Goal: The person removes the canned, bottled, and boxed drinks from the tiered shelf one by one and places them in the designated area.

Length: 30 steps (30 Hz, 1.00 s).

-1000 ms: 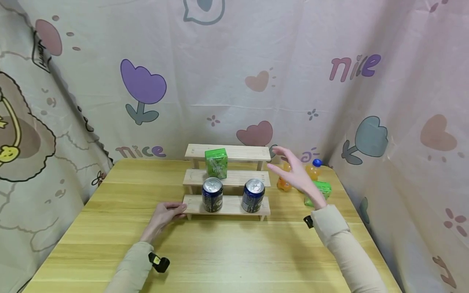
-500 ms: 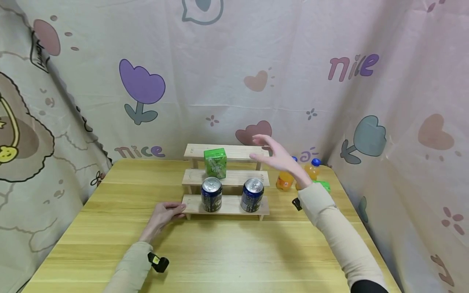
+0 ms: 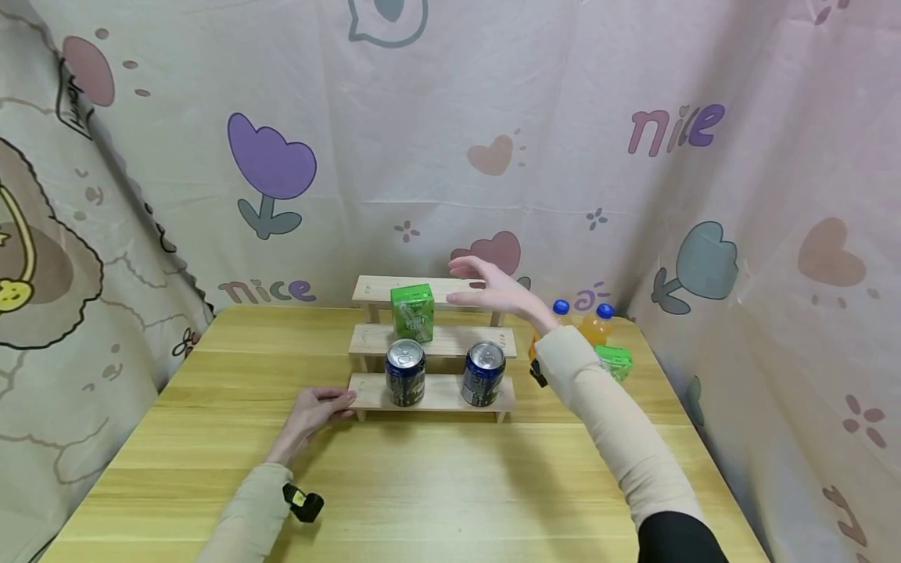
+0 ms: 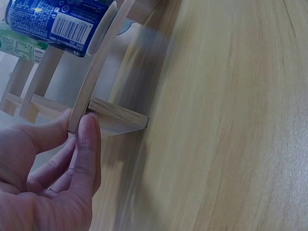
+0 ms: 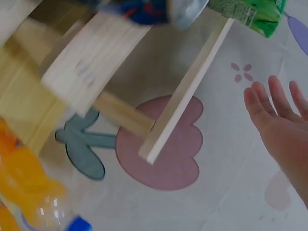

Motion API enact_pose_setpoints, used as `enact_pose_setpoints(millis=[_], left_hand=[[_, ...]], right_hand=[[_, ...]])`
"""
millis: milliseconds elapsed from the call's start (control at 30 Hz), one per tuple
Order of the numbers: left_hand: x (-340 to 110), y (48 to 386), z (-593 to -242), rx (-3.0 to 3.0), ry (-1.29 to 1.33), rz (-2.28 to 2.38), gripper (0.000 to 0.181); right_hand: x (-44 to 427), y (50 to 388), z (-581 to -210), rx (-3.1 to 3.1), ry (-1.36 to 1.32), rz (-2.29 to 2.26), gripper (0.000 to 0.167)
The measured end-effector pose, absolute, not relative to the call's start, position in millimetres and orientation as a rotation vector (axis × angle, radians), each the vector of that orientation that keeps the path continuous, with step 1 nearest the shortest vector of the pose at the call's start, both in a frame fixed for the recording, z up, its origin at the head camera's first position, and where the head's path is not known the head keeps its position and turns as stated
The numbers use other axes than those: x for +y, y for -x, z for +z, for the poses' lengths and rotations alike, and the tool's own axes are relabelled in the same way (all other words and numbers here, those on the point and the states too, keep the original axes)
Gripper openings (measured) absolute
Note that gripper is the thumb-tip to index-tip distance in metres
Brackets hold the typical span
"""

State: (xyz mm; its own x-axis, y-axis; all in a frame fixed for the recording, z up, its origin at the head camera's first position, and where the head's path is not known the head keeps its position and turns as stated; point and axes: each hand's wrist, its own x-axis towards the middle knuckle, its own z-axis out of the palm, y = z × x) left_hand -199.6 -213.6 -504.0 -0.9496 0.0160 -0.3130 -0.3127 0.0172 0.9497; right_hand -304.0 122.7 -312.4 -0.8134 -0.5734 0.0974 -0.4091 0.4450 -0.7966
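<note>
My left hand point(image 3: 315, 416) pinches the left end of the lowest step of a three-tier wooden stand point(image 3: 443, 393); in the left wrist view, thumb and fingers point(image 4: 85, 149) squeeze the board's edge. My right hand point(image 3: 496, 291), fingers extended and holding nothing, is over the right part of the top step, to the right of a green drink carton point(image 3: 413, 313) that stands upright on the middle step. Two dark blue cans point(image 3: 405, 374) stand apart on the lowest step. In the right wrist view the right hand point(image 5: 284, 125) is bare of any object.
Right of the stand are orange drink bottles point(image 3: 597, 325) with blue caps, partly hidden by the right sleeve, and another green carton point(image 3: 615, 362). A patterned curtain point(image 3: 394, 156) hangs behind the wooden table point(image 3: 436, 485).
My right hand has moved left, from near the bottles to above the stand's top step, its fingers staying extended. The left hand keeps its hold on the lowest step.
</note>
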Motion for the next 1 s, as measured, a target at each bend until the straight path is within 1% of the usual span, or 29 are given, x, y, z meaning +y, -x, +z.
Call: enact_pose_setpoints(millis=[433,700,1000], left_hand=[[-217,199,-501,2.058,0.313,2.018,0.047],[-215,199,-503,2.048,0.323,2.019,0.047],[-214,200,-503,2.041,0.319,2.022,0.049]], right_hand=[[92,320,-330,2.371,0.833,-1.37,0.063],[82,322,-340,2.29,0.702,-1.456,0.061],[73,321,-345,2.276,0.646,-1.453,0.06]])
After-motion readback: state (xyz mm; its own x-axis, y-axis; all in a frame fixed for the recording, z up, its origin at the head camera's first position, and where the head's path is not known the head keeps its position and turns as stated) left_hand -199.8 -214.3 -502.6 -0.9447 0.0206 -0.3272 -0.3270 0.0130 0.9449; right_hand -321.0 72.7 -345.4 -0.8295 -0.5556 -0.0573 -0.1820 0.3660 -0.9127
